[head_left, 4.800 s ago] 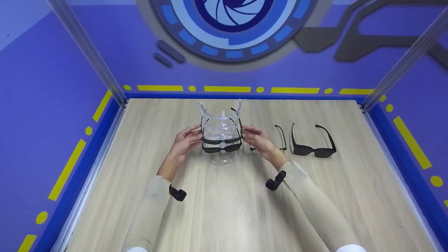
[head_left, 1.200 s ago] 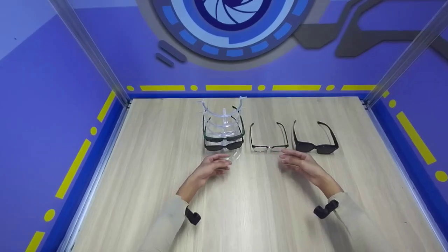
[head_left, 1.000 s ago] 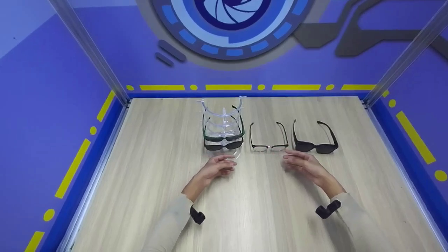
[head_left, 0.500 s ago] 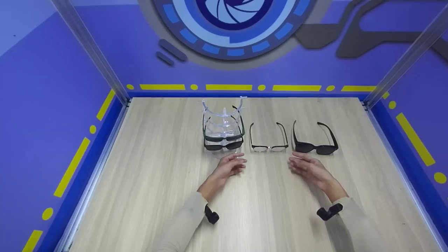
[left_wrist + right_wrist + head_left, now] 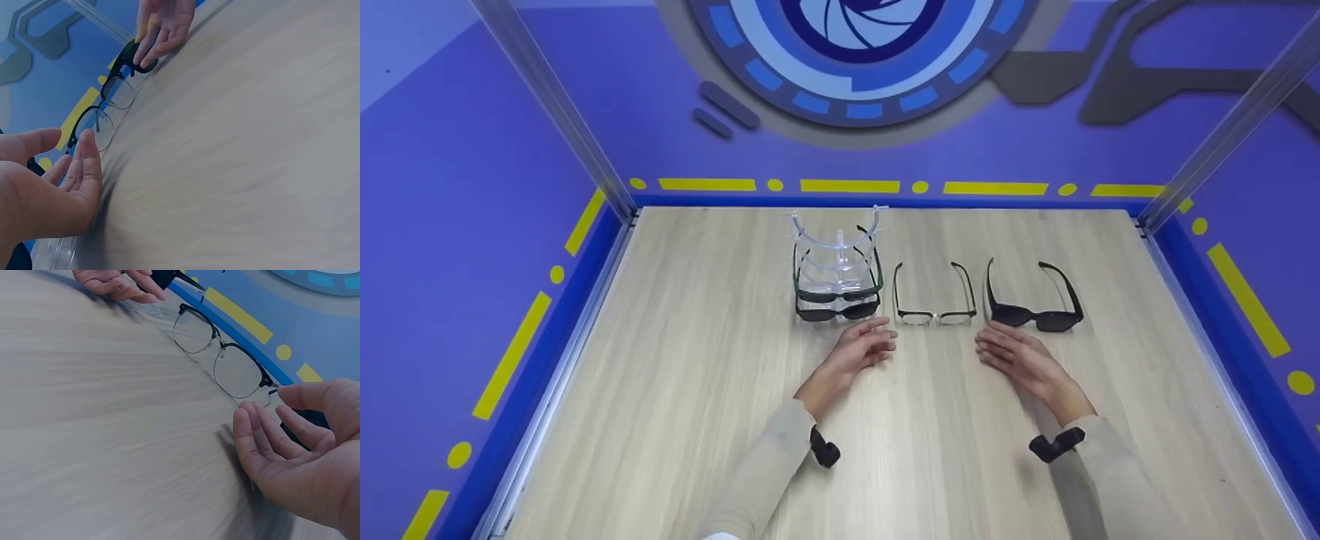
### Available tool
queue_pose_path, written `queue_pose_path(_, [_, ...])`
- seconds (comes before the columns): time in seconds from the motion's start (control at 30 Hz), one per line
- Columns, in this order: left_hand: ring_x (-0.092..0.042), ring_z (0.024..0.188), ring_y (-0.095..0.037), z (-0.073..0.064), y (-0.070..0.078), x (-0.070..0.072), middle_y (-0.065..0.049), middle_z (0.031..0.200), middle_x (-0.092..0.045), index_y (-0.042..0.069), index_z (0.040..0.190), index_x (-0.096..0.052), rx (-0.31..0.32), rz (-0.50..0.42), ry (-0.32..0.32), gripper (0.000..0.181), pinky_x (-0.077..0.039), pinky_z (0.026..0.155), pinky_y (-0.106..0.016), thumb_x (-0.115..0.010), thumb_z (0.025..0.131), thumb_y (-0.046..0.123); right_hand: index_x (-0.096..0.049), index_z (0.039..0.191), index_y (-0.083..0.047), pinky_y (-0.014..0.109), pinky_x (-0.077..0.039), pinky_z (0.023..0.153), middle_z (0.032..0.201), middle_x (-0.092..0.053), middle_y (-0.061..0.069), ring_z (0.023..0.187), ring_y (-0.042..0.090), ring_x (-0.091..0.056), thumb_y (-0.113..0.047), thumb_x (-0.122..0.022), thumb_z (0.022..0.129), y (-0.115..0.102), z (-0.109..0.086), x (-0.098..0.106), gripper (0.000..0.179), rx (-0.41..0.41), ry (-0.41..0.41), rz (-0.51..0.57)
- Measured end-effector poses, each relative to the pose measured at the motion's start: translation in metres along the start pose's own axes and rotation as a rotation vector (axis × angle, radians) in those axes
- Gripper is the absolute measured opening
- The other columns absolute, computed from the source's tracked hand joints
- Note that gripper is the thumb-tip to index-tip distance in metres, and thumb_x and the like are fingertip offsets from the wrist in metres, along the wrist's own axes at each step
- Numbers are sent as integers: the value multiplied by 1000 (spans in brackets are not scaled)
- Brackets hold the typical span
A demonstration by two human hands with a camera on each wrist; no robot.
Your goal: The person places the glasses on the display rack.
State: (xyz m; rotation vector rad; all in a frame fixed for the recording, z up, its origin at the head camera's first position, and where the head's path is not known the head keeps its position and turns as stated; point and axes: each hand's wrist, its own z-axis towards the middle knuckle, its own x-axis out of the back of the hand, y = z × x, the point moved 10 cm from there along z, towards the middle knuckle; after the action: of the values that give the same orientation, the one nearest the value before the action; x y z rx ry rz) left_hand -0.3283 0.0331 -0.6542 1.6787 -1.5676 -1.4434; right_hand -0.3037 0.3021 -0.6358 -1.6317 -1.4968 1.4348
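Note:
A pair of clear half-rim eyeglasses (image 5: 936, 318) lies on the table with its temples unfolded toward the back. My left hand (image 5: 851, 354) hovers in front of it to the left, fingers relaxed and holding nothing. On the other side my right hand (image 5: 1024, 364) is likewise relaxed, just in front of black sunglasses (image 5: 1054, 322). In the right wrist view the eyeglasses (image 5: 239, 371) appear just beyond the right fingertips. A clear display stand (image 5: 841, 241) behind the left hand carries green-framed glasses (image 5: 817, 297) with dark sunglasses (image 5: 817, 315) below them.
The wooden table (image 5: 930, 465) is enclosed by blue printed panels (image 5: 855, 165) at the back and both sides. Metal posts (image 5: 562, 112) stand at the rear corners. The stand's upper tiers hold no glasses.
Both hands have left the stand, where they were at the green-framed glasses, and come forward and right. Lately the left hand has drifted right toward the eyeglasses; the right hand has shifted only slightly.

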Motion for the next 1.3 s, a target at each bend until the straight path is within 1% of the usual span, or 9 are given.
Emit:
queue_pose_path(0.17, [-69, 84, -9, 6, -1, -8, -1, 104, -75, -2, 146, -48, 19, 24, -27, 50, -59, 77, -22, -62, 99, 5, -4, 160, 7, 33, -50, 111, 128, -67, 4, 120, 16, -65, 0, -39, 108, -2, 6, -3, 63, -17, 5, 18])
queue_pose_path(0.33, [-69, 87, -12, 10, -2, -12, -1, 103, -75, -1, 146, -47, 38, 24, -42, 50, -59, 79, -25, -62, 99, 6, -6, 162, 3, 34, -50, 113, 129, -68, 6, 119, 16, -66, -2, -44, 108, 1, 13, -4, 66, -60, 20, 42])
queue_pose_path(0.43, [-69, 89, -14, 10, -2, -14, -6, 109, -75, 0, 146, -47, 48, 28, -52, 49, -59, 81, -27, -62, 100, 8, -6, 162, 3, 33, -51, 111, 129, -68, 5, 117, 15, -67, -3, -45, 108, 2, 16, -6, 66, -73, 16, 37])
queue_pose_path(0.5, [-69, 90, -14, 11, -1, -16, -12, 115, -74, -1, 146, -47, 49, 36, -64, 48, -59, 81, -28, -61, 101, 9, -6, 162, 3, 33, -51, 110, 129, -67, 5, 116, 15, -66, -3, -44, 108, 2, 18, -7, 66, -77, 11, 33])
queue_pose_path(0.6, [-69, 90, -14, 11, 0, -19, -20, 126, -70, -2, 146, -46, 51, 41, -88, 47, -59, 80, -27, -59, 102, 9, -5, 162, 3, 34, -50, 112, 133, -66, 6, 117, 16, -66, -3, -43, 108, 3, 19, -8, 66, -81, 5, 27])
queue_pose_path(0.7, [-68, 88, -14, 11, 1, -20, -23, 130, -68, -3, 145, -45, 54, 39, -96, 47, -58, 78, -26, -58, 102, 9, -5, 162, 3, 36, -48, 115, 138, -63, 8, 120, 17, -65, -3, -42, 109, 3, 20, -9, 66, -87, -4, 21])
queue_pose_path(0.97, [-69, 89, -14, 11, 3, -21, -23, 131, -67, -2, 146, -46, 58, 40, -95, 48, -59, 82, -29, -59, 102, 9, -6, 161, 4, 38, -46, 116, 143, -61, 11, 122, 19, -64, -2, -41, 109, 2, 19, -11, 64, -77, -11, -4])
queue_pose_path(1.23, [-69, 89, -15, 12, 3, -21, -19, 126, -71, -3, 147, -45, 71, 35, -87, 49, -60, 85, -31, -60, 101, 8, -5, 161, 4, 44, -39, 122, 157, -45, 21, 129, 23, -61, -3, -39, 109, 2, 20, -15, 63, -76, -22, -17])
queue_pose_path(1.3, [-69, 89, -14, 12, 3, -22, -17, 123, -72, -2, 146, -45, 72, 40, -90, 49, -60, 85, -30, -60, 101, 8, -4, 161, 4, 44, -40, 121, 155, -48, 20, 128, 22, -61, -4, -39, 109, 3, 20, -15, 63, -80, -16, -14])
